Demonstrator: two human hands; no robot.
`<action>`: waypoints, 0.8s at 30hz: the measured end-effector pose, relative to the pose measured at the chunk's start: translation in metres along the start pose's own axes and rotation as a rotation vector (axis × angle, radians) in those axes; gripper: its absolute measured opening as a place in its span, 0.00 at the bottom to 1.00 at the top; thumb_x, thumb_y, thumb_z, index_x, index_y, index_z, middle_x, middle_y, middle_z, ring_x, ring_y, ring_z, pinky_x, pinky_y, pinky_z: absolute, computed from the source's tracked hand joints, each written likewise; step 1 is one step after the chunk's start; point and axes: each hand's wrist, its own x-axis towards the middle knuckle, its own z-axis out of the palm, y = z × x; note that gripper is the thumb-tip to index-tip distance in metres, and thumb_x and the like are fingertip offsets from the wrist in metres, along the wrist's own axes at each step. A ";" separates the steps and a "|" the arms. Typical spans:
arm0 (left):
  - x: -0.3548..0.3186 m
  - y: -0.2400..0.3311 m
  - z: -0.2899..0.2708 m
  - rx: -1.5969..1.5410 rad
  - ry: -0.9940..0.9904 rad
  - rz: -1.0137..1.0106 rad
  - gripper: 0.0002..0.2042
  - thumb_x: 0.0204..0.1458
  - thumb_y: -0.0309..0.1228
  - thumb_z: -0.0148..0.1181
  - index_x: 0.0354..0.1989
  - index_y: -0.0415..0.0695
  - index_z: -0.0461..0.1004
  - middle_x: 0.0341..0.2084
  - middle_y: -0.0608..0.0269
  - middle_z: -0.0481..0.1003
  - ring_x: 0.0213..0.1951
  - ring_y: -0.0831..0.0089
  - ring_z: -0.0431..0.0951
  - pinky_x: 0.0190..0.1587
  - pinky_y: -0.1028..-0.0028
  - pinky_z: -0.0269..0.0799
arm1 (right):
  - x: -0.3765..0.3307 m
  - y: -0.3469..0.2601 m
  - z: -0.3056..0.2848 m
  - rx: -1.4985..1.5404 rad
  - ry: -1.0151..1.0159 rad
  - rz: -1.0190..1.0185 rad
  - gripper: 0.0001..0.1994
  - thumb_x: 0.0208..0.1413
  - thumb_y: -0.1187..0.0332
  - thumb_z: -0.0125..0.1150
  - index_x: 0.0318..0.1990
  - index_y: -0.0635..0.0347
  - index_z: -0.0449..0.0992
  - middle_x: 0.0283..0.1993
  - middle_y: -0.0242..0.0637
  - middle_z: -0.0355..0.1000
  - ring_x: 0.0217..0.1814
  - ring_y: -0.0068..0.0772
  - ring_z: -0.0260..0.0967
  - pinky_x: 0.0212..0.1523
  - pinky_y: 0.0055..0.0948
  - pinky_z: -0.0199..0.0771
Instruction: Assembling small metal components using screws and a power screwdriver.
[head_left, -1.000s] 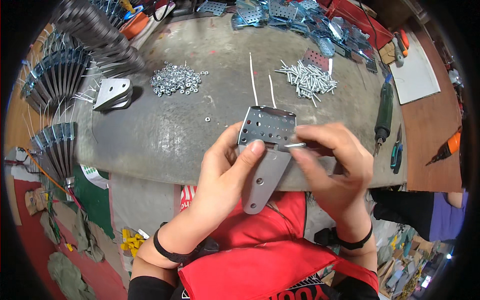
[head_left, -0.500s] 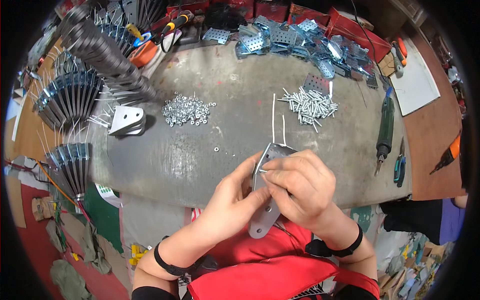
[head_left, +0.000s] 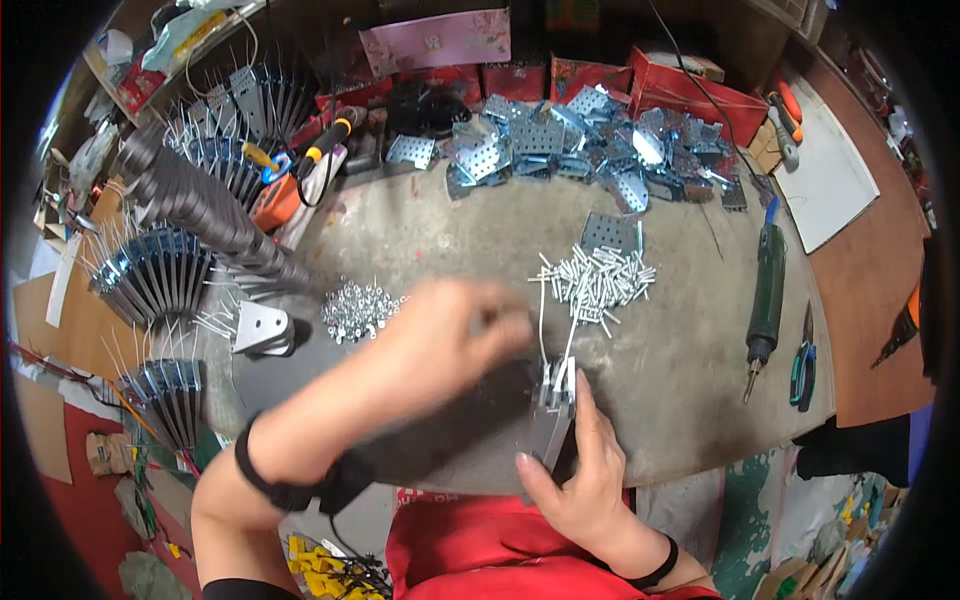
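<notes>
Grey, cluttered workbench (head_left: 690,400) fills the view. Near its front edge, the right hand (head_left: 585,480) grips a perforated metal bracket (head_left: 553,425) edge-on, long axis running away from the body, two thin pins standing up from it. The left hand (head_left: 450,335), blurred, fingers loosely curled and empty, hovers just left of the bracket, between it and a pile of small nuts (head_left: 355,308); white rivets (head_left: 597,282) lie beyond.

Left hand (head_left: 455,335) blurred, stretched forward across the body, fingers loosely curled, right hand (head_left: 580,470) low, fingers and thumb clamped
</notes>
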 end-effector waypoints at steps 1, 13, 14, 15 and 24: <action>0.026 -0.011 -0.005 0.246 0.202 0.047 0.11 0.51 0.30 0.56 0.39 0.37 0.78 0.48 0.51 0.73 0.49 0.55 0.73 0.49 0.65 0.70 | 0.001 0.000 0.002 -0.017 0.019 -0.015 0.41 0.46 0.60 0.65 0.62 0.78 0.53 0.52 0.61 0.66 0.50 0.56 0.68 0.55 0.47 0.65; 0.123 -0.077 -0.016 0.818 0.355 0.072 0.10 0.47 0.26 0.55 0.37 0.41 0.76 0.42 0.57 0.74 0.48 0.57 0.71 0.51 0.64 0.67 | 0.002 0.000 0.006 -0.107 0.062 -0.126 0.38 0.51 0.55 0.60 0.60 0.78 0.56 0.47 0.57 0.71 0.44 0.51 0.72 0.51 0.46 0.68; 0.122 -0.085 -0.018 0.782 0.414 0.164 0.11 0.47 0.26 0.54 0.39 0.41 0.75 0.41 0.56 0.74 0.47 0.57 0.71 0.51 0.64 0.67 | 0.004 -0.002 0.007 -0.149 0.053 -0.139 0.37 0.51 0.56 0.60 0.60 0.78 0.57 0.47 0.57 0.71 0.44 0.50 0.72 0.51 0.46 0.69; 0.124 -0.088 -0.018 0.784 0.429 0.153 0.11 0.47 0.26 0.54 0.39 0.41 0.75 0.41 0.56 0.74 0.47 0.57 0.71 0.51 0.64 0.67 | 0.005 -0.003 0.007 -0.147 0.049 -0.155 0.37 0.51 0.56 0.60 0.60 0.78 0.57 0.47 0.57 0.71 0.44 0.50 0.72 0.51 0.46 0.69; 0.158 -0.083 -0.022 0.948 0.510 0.072 0.08 0.43 0.23 0.56 0.33 0.44 0.76 0.37 0.58 0.74 0.44 0.62 0.75 0.43 0.67 0.74 | 0.003 -0.008 0.012 -0.135 0.076 -0.149 0.36 0.49 0.60 0.60 0.60 0.77 0.57 0.44 0.56 0.72 0.43 0.54 0.72 0.50 0.44 0.69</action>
